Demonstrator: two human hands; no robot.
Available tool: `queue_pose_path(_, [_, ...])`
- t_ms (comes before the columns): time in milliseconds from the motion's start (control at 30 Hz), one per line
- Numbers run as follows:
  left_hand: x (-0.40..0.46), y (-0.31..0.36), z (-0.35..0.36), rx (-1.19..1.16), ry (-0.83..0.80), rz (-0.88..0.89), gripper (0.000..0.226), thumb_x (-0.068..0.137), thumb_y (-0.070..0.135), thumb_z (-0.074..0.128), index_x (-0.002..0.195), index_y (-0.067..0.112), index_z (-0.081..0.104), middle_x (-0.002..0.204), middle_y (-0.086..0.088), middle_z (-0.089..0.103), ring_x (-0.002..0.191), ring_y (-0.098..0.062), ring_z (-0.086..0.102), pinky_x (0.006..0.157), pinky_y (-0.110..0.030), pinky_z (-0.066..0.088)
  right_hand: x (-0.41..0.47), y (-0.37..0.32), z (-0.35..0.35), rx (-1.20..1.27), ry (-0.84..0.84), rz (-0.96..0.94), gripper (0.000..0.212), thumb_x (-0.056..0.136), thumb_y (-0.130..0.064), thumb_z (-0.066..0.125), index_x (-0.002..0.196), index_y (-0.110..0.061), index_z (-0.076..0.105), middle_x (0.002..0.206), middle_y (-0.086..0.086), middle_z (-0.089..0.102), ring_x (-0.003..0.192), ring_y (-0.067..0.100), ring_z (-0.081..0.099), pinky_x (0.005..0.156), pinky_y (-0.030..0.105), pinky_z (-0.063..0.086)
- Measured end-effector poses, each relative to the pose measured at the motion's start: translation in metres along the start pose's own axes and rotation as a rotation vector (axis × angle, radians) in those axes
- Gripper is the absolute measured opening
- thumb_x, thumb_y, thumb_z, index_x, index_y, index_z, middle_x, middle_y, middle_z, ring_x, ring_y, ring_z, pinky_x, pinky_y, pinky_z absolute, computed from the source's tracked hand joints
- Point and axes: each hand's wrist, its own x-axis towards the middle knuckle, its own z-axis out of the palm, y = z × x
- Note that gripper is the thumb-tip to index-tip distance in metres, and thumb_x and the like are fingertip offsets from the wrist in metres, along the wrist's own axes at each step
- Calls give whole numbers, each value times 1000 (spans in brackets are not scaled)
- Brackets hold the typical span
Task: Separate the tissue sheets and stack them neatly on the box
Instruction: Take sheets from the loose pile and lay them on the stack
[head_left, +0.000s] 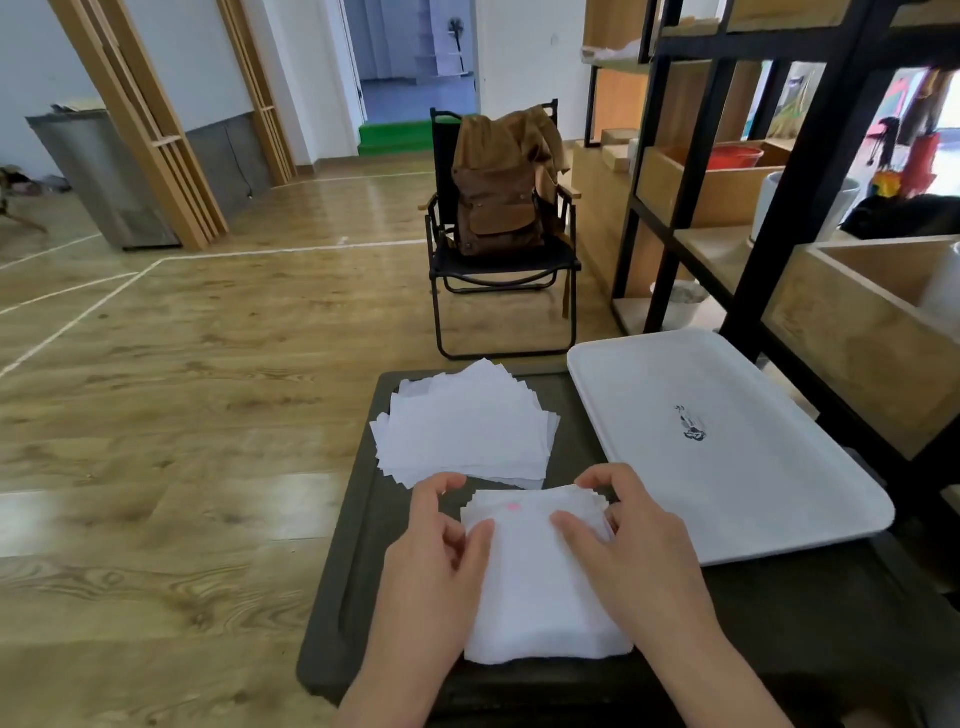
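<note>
A thick pile of folded white tissue sheets (540, 587) lies on the near part of a dark box lid (358, 519). My left hand (441, 551) rests on the pile's left edge, thumb and forefinger raised at its far corner. My right hand (634, 540) lies on the pile's right side, fingertips at the top sheet's far edge. A small pink mark shows on the top sheet. Farther back on the box sits a fanned stack of separated white sheets (467, 426), its edges uneven.
A white tray (727, 441) lies on the box's right side, overhanging it. Beyond stands a black folding chair (498, 270) holding a brown backpack. A black-framed shelf with wooden bins (779, 208) lines the right. Wooden floor stretches to the left.
</note>
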Motion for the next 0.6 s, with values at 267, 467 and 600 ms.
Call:
queue_pose_path(267, [8, -7, 12, 25, -41, -5, 27, 95, 28, 61, 114, 38, 46, 69, 22, 54, 62, 1, 53, 58, -10, 42, 8, 3, 10, -115, 4, 17, 26, 91, -48, 56, 93, -40, 30, 75, -17, 50, 68, 2, 51, 55, 10, 31])
queue_pose_path(467, [10, -15, 19, 9, -48, -27, 22, 97, 29, 56, 114, 37, 44, 63, 11, 52, 63, 1, 53, 58, -11, 41, 13, 11, 18, -106, -24, 16, 34, 92, -44, 56, 88, -39, 23, 74, -16, 49, 65, 2, 50, 53, 12, 30])
queue_pose_path(600, [13, -15, 22, 48, -68, -38, 19, 99, 32, 52, 113, 39, 41, 67, 11, 49, 65, 4, 53, 54, -12, 37, 20, 16, 20, -110, -84, 18, 30, 93, -44, 53, 91, -37, 24, 76, -14, 50, 67, 2, 50, 54, 14, 30])
